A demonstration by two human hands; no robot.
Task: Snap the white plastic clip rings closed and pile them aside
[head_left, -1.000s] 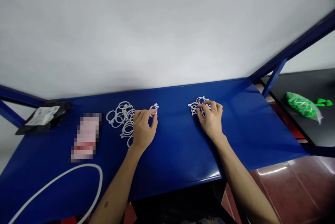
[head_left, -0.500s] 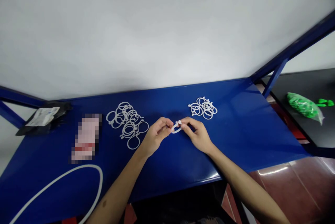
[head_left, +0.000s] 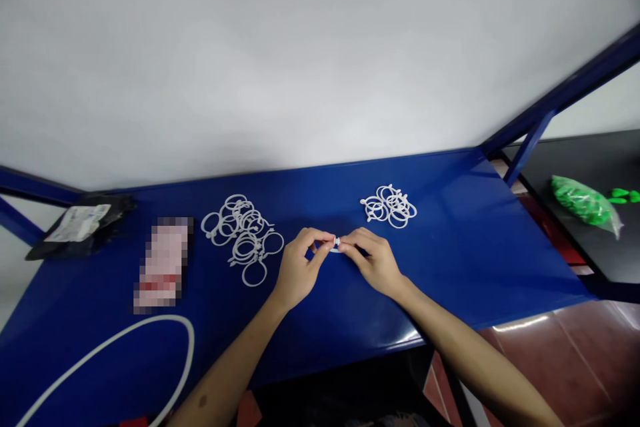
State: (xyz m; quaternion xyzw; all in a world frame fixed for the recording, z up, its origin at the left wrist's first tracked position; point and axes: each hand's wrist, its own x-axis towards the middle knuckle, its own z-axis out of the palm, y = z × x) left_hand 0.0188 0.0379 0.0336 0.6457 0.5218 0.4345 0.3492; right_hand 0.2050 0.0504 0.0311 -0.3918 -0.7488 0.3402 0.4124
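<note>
- The blue counter (head_left: 450,267) runs across beneath everything, its near edge toward the person; both forearms reach in over that edge.
- On the counter, the larger heap of white rings (head_left: 257,247) lies to the left, near the left hand and apart from the ring in hand.
- The left hand (head_left: 296,272) has its grip together, thumb and forefinger clamped on one side of the held ring (head_left: 335,251), which lies just right of those fingertips.
- The right hand (head_left: 379,266) mirrors it, its grip pinching the other side, with the ring just left of its fingertips. Neither hand is nearer; both touch it.
- The smaller heap of rings (head_left: 395,200) lies beyond the right hand, just clear of it.
- The held ring sits between the two grips, its visible arc running left to right.
- At its top, small white knobs (head_left: 337,241) show in the narrow gap; whether they are joined cannot be told.
</note>
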